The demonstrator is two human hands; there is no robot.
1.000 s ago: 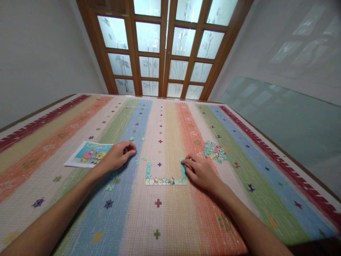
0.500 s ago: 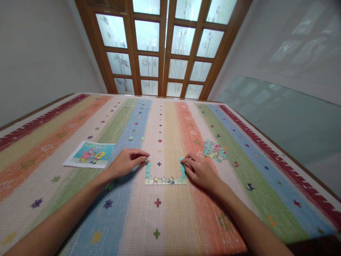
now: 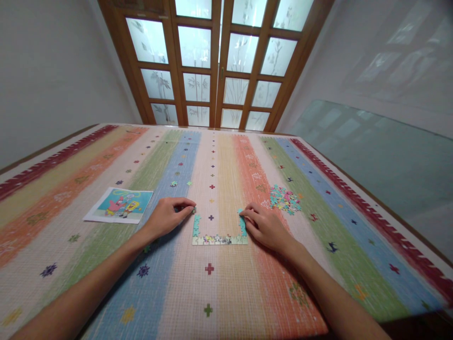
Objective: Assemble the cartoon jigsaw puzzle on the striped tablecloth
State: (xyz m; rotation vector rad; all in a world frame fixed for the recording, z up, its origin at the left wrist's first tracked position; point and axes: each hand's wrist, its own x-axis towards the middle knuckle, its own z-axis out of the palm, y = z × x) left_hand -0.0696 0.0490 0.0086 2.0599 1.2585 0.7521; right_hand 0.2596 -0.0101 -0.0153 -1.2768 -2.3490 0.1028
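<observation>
A partly joined jigsaw puzzle (image 3: 220, 241) lies on the striped tablecloth, its bottom row and two side columns forming a U. My left hand (image 3: 170, 217) is closed in a pinch on a small puzzle piece (image 3: 194, 210), mostly covered by the fingertips, just above the top of the left column. My right hand (image 3: 264, 224) rests at the right column, fingers bent together over its upper teal pieces (image 3: 241, 212). Whether those fingers grip a piece or only press on it is hard to see.
A printed cartoon picture (image 3: 120, 205) lies left of my left hand. Several loose puzzle pieces (image 3: 285, 200) are heaped beyond my right hand. Two single pieces, one a green piece (image 3: 189, 183), lie farther up the cloth. Wooden glass-paned doors (image 3: 217, 71) stand past the table.
My left hand has shifted slightly left with its piece, away from the top of the left column. My right hand has stayed in place.
</observation>
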